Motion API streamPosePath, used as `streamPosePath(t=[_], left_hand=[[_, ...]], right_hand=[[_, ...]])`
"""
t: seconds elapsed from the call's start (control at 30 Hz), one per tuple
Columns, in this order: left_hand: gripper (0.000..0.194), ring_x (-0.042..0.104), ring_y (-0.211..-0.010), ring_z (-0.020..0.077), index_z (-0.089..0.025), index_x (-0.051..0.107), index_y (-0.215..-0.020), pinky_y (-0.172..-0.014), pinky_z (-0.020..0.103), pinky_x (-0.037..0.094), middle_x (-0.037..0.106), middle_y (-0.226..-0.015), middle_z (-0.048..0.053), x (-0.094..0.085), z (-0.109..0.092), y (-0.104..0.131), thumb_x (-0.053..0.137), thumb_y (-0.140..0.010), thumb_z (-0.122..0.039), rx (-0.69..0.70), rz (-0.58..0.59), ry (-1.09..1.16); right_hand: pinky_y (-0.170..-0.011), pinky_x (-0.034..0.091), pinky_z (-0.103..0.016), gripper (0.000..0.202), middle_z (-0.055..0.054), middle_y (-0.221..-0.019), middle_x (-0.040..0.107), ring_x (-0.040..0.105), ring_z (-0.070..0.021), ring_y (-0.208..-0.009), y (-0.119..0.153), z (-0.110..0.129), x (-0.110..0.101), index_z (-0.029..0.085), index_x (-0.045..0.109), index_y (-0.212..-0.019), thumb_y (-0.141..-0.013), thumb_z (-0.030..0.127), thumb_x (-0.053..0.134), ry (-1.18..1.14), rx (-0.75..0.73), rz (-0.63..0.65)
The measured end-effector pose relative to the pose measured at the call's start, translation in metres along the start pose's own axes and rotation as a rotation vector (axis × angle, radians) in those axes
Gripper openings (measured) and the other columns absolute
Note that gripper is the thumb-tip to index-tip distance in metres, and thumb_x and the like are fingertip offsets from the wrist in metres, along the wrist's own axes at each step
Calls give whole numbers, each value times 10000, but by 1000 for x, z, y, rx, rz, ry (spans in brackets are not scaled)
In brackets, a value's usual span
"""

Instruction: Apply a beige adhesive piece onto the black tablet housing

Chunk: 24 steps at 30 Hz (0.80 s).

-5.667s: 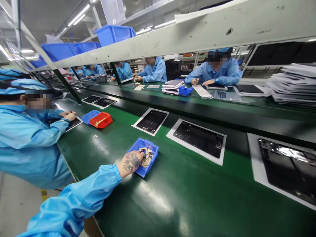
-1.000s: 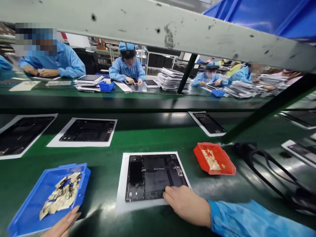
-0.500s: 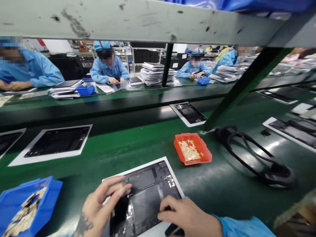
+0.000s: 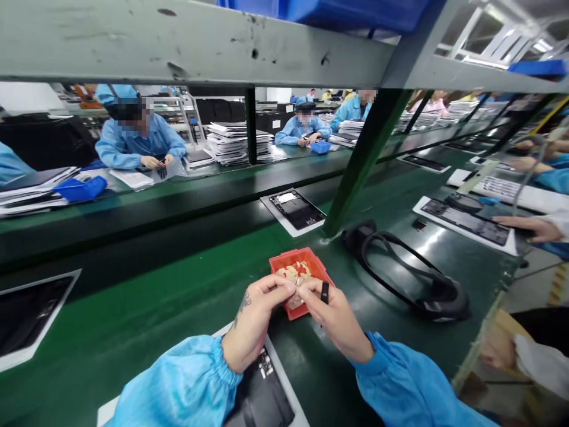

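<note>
Two hands are raised together over the near edge of a small red tray [image 4: 284, 263] that stands on the green conveyor belt [image 4: 178, 290]. The left hand [image 4: 255, 317] is closed in a pinch, thumb and forefinger pressed on something small at the fingertips; what it is cannot be made out. The right hand [image 4: 335, 317] meets it fingertip to fingertip, and a small black tool [image 4: 325, 292] is gripped upright between its fingers. Pale, flat pieces [image 4: 297, 271] are heaped in the tray just behind the fingertips. Beneath the left wrist, an opened tablet back [image 4: 262, 391] on a white sheet is seen, partly covered by the blue sleeve [image 4: 178, 385]. To the right of the tray, a looped black cable [image 4: 409, 279] lies on the belt. Farther back, another tablet back [image 4: 297, 209] rests on its sheet beside a dark green post [image 4: 362, 160]. At the far right edge, a co-worker's hand [image 4: 528, 225] lies near another board.
</note>
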<state>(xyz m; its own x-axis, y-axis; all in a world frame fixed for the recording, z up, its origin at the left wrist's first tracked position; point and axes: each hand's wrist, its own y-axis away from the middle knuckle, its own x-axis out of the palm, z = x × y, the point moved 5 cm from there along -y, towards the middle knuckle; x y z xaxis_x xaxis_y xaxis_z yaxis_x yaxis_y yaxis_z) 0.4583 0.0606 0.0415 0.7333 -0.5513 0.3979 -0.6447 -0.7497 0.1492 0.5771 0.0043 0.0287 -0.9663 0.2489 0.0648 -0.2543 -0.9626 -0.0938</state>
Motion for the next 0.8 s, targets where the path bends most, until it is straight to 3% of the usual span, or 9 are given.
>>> streamPosePath(t=[0.13,0.37,0.5,0.67,0.8], left_hand=[[134,520,-705,134,-137,628,-741,-714,252,402,585,-713,16,0,2,-12,648,-772,-265,-23,56,-87],[279,515,-671,142,-152,642,-685,-663,231,388,592,-682,7,-13,5,-29,665,-745,-423,45,96,-547],[363,539,-677,166,-163,646,-670,-647,237,416,612,-694,22,-21,19,-37,672,-706,-524,35,172,-580],[394,556,-719,186,-174,642,-688,-679,252,436,622,-723,29,-29,27,-42,657,-698,-567,43,125,-602],[373,537,-690,171,-172,633,-664,-671,246,428,599,-698,17,-25,25,-39,682,-692,-540,-30,186,-599]], right_hand=[[-729,482,-286,179,-27,-778,636,606,-162,-764,-5,2,-15,174,645,-773,-858,332,638,43,-39,41],[-574,380,-248,173,-12,-736,591,487,-120,-623,-3,7,-26,169,645,-735,-840,306,639,372,-241,-2],[-550,364,-234,186,-4,-747,586,448,-104,-596,-5,5,-29,166,650,-734,-784,341,688,342,-209,-37],[-506,326,-219,200,25,-673,524,400,-86,-552,-6,-1,-28,166,649,-698,-757,345,715,330,-189,-36],[-609,415,-235,187,1,-733,597,509,-120,-653,-3,3,-21,180,649,-715,-819,335,658,293,-261,22]])
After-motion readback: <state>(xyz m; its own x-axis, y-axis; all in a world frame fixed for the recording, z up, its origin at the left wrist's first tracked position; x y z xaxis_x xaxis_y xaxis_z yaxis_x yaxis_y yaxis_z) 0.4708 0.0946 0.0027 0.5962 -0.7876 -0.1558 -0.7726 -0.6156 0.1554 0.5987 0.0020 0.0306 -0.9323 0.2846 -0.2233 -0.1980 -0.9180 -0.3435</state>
